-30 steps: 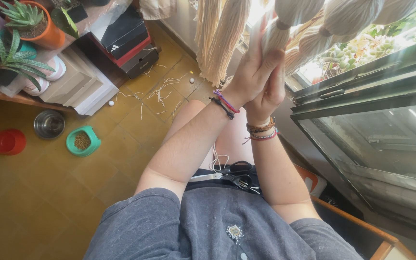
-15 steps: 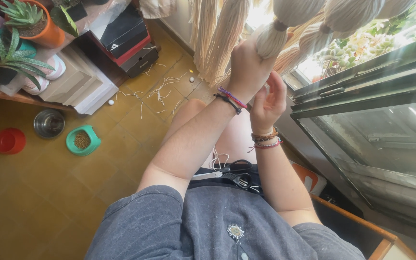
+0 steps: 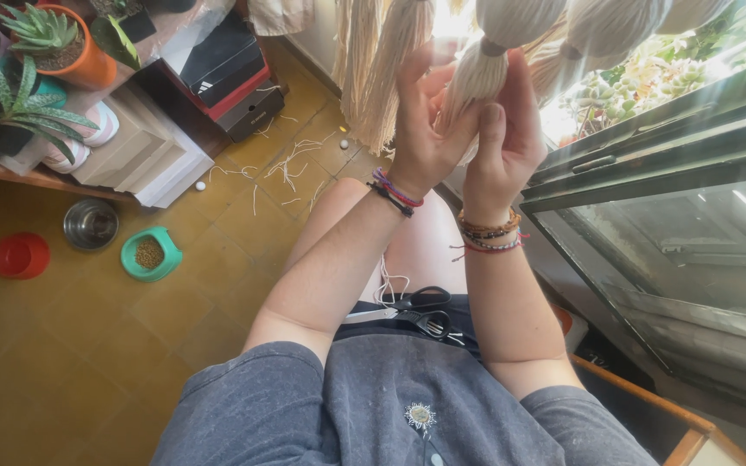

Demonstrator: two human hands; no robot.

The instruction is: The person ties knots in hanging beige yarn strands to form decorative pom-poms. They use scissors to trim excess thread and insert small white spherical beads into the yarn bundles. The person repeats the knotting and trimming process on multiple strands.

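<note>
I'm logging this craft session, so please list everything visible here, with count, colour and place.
Tassel: one, cream, held up between both hands.
Other tassels: several, cream, hanging along the top.
Scissors: one pair, black handles, on the lap.
Yarn scraps: many, pale, on the floor tiles.
Bowls: one red, one steel, one green with pellets, floor at left.
Potted plants: several, green, top left.
Boxes: stacked, black and red, by the wall.
Glass tank: one, dark frame, right.
Left hand: grips the tassel.
Right hand: pinches the tassel.
</note>
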